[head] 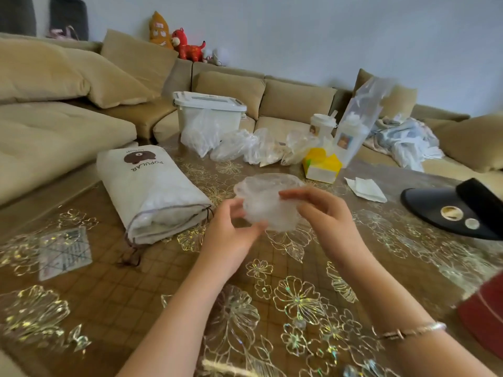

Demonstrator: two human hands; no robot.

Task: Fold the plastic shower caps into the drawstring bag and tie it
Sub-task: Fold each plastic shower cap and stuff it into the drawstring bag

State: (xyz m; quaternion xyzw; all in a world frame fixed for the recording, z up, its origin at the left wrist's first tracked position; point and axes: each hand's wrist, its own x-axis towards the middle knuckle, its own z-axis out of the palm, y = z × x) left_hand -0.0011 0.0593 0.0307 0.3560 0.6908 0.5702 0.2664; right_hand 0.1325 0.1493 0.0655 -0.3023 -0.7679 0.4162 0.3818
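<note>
Shower cap (pixel 268 202) (clear, crumpled) pinched between left hand (pixel 231 227) and right hand (pixel 324 213), beside the drawstring bag (pixel 152 191).

Floral-patterned table (pixel 136 295) carries a lidded white storage box (pixel 208 108), yellow tissue box (pixel 322 165) and black visor (pixel 460 210); beige sofa (pixel 68 126) behind.

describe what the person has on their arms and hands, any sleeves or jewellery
Both forearms are bare, with no sleeves in view. The left hand has no ring or watch showing. The right hand also shows no rings, but its wrist carries a thin silvery bangle.
</note>
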